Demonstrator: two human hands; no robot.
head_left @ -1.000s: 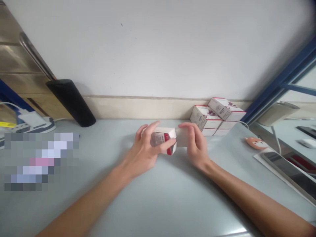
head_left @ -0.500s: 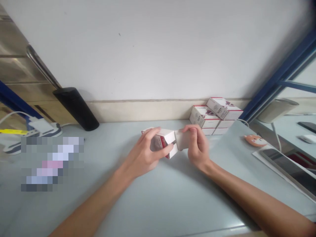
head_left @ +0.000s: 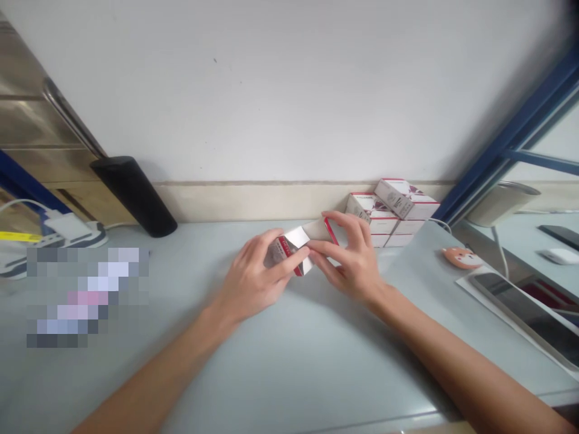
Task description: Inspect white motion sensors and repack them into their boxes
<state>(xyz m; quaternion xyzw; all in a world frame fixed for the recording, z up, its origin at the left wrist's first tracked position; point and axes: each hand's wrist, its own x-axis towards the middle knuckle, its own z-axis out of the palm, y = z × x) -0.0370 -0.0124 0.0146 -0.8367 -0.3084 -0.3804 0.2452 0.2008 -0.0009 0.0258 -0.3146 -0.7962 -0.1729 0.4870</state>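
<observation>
My left hand (head_left: 253, 277) grips a small white and red carton (head_left: 289, 250) just above the pale grey table (head_left: 289, 361), fingers wrapped over its top and thumb on its near side. My right hand (head_left: 353, 259) meets it from the right, with fingers and thumb holding the carton's raised end flap (head_left: 322, 231), which has a red edge. What lies inside the carton is hidden by the hands.
A stack of several like cartons (head_left: 391, 211) stands against the wall at the back right. A black cylinder (head_left: 133, 196) leans at the back left near a white power strip (head_left: 67, 232). A small orange figure (head_left: 461, 257), a tablet (head_left: 529, 313) and a blue frame (head_left: 511, 141) are on the right.
The carton has been tilted and its end flap now stands lifted. My right hand went from a closed grasp over the carton's end to extended fingers on the flap.
</observation>
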